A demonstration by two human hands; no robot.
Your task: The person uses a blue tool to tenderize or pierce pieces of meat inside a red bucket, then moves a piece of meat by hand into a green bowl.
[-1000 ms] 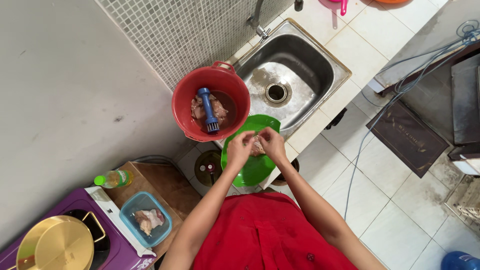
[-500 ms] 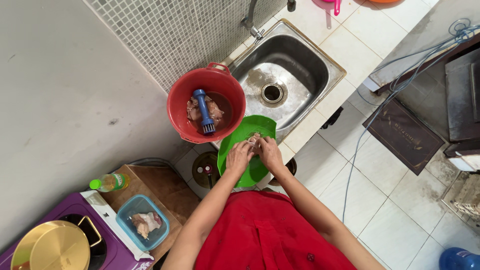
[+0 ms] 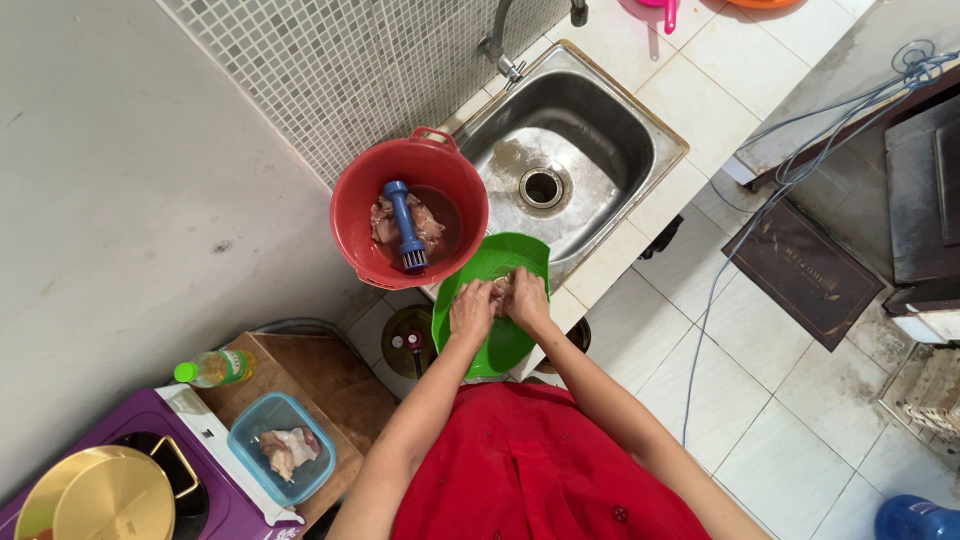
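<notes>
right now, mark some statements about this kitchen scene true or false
1. Both hands, left hand and right hand, work a piece of raw meat over the green basin. True.
2. The red bucket is empty. False: it holds meat in liquid and a blue-handled brush.
3. The steel sink is full of dishes. False: only its drain shows.
4. A blue container holds meat near the gold pot lid. True.
5. The bottle has a red cap. False: green.
</notes>
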